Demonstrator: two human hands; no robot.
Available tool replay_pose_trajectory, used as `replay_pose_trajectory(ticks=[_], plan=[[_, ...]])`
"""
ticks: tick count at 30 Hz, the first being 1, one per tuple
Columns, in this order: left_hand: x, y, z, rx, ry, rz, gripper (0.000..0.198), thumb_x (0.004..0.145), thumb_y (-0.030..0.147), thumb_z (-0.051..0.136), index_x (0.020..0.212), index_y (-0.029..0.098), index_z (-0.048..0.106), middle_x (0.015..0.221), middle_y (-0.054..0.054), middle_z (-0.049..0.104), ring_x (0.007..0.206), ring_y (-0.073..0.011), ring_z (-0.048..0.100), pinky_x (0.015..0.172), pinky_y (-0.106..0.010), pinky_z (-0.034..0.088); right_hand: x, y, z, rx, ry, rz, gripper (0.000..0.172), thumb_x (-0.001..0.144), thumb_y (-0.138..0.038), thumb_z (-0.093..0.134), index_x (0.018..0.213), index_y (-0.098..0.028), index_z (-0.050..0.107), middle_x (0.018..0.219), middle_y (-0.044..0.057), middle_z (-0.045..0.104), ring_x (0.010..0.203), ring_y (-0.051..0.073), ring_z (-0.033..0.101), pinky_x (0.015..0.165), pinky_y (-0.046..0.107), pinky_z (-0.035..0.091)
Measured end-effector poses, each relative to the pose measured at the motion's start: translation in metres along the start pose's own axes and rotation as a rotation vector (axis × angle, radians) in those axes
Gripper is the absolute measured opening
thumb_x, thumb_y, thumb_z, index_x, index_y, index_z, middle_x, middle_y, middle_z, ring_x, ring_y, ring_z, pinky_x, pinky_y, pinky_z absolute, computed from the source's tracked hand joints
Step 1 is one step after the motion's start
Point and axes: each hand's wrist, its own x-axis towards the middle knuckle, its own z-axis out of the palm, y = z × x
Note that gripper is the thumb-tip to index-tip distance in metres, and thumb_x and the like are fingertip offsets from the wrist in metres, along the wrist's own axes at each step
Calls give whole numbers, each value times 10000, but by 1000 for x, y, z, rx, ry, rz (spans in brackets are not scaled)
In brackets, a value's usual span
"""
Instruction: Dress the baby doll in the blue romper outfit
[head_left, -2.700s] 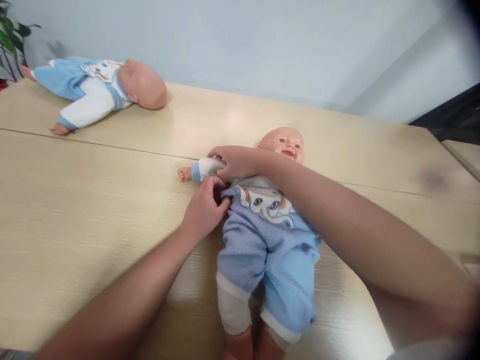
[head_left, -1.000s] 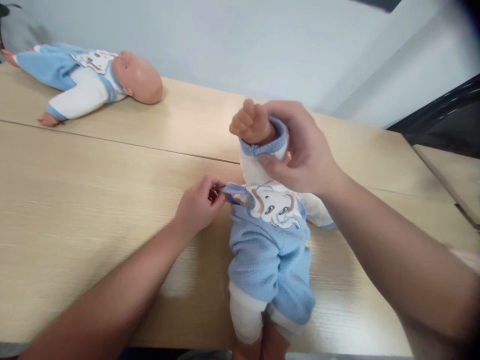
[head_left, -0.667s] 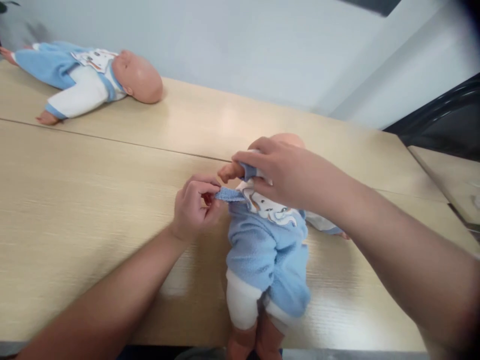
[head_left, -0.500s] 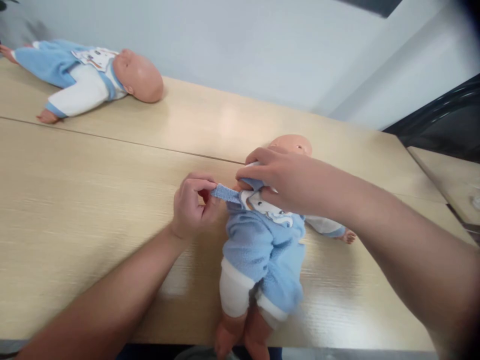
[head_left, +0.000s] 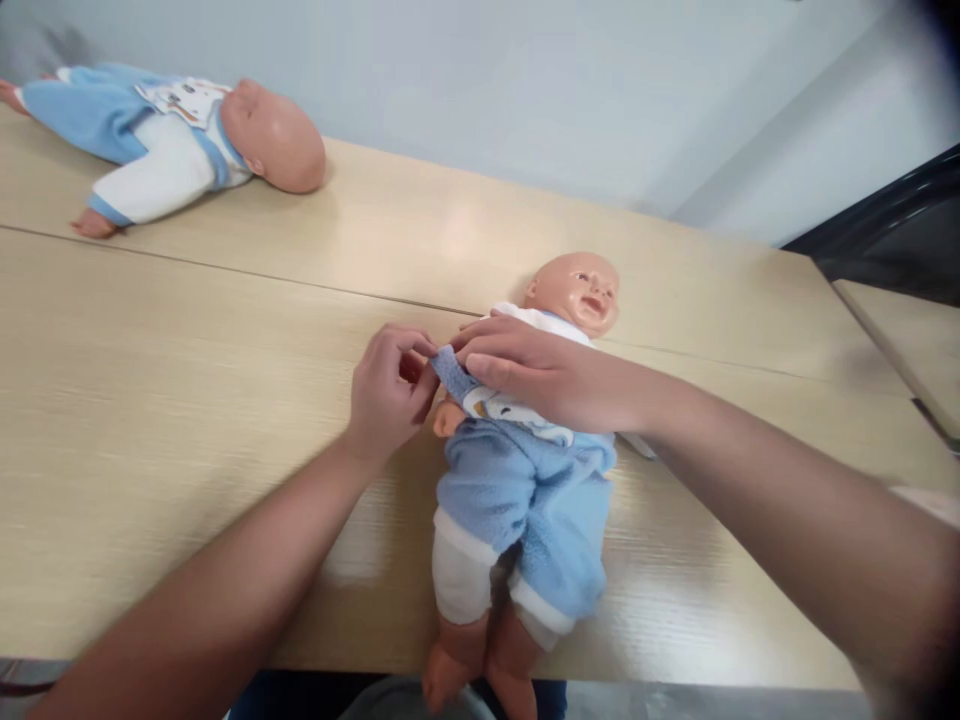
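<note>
A baby doll [head_left: 574,285] lies face up on the table in blue overalls [head_left: 487,485] and a white top. My left hand [head_left: 390,385] pinches the end of the blue shoulder strap [head_left: 454,372], drawn out to the left of the white animal-face bib [head_left: 517,412]. Across the doll's chest lies my right hand [head_left: 540,370], its thumb and fingertips closed at the other edge of the strap. The doll's small hand [head_left: 448,418] shows just below the strap. Much of that arm and the upper chest is hidden by my right hand.
A second doll [head_left: 172,150] in the same outfit lies at the back left, its head toward the wall [head_left: 420,90]. A seam runs across the wooden table [head_left: 187,400]. A black chair [head_left: 892,215] stands at the far right.
My right hand has shifted down and left from the doll's neck to the strap, uncovering the doll's face. The strap is raised, and the doll's small hand now shows beneath it.
</note>
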Motion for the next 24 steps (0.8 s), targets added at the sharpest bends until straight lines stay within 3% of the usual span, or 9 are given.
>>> replay_pose_trajectory(ticks=[5,8,11,13,15,17,19,24], plan=[[5,1,-1,-159,-106,-47,127,949,258,695,968,226,574,994,4,632,700,-88,590,597,-216,499,7,8,8,227,139,253,207,991,-329,594,906,-234,757,1065,44,785,945,234,707,804,325,563],[6,3,-6,-268,-71,47,155,1000,350,658,960,219,586,964,-10,607,723,-106,583,617,-244,506,8,7,7,454,209,336,164,953,-304,632,955,-220,772,974,53,793,880,230,713,733,305,556],[6,3,-13,-262,-139,190,396,1050,577,522,1029,204,654,989,-53,617,767,-139,589,643,-283,542,10,5,6,584,281,357,125,914,-263,657,930,-208,768,945,51,786,858,220,706,724,295,548],[7,2,-16,-232,-257,240,654,953,781,534,1217,196,658,1144,-110,630,858,-179,629,642,-303,579,11,4,6,595,302,337,117,900,-228,649,877,-214,763,932,38,779,892,221,707,766,298,551],[7,0,-16,-161,-328,279,872,808,855,665,1380,201,591,1278,-149,601,981,-232,652,675,-333,614,13,5,5,584,319,323,145,900,-211,628,836,-221,758,912,26,773,947,228,709,813,300,552],[8,-1,-14,-42,-315,320,828,798,734,788,1413,223,571,1292,-141,597,1066,-261,642,770,-374,628,14,4,4,552,332,326,172,907,-212,606,823,-224,756,922,19,775,999,235,708,845,300,550],[8,-2,-12,48,-251,357,640,860,572,816,1365,239,607,1229,-109,610,1086,-257,626,871,-406,611,14,4,2,484,333,330,182,912,-217,595,838,-225,761,981,20,785,1036,244,707,869,310,547],[8,-1,-15,37,-240,391,428,989,421,663,1370,230,619,1232,-105,601,1136,-256,609,1013,-443,557,11,12,-11,216,334,327,208,930,-204,568,850,-222,759,1157,50,781,1124,279,695,953,361,516]])
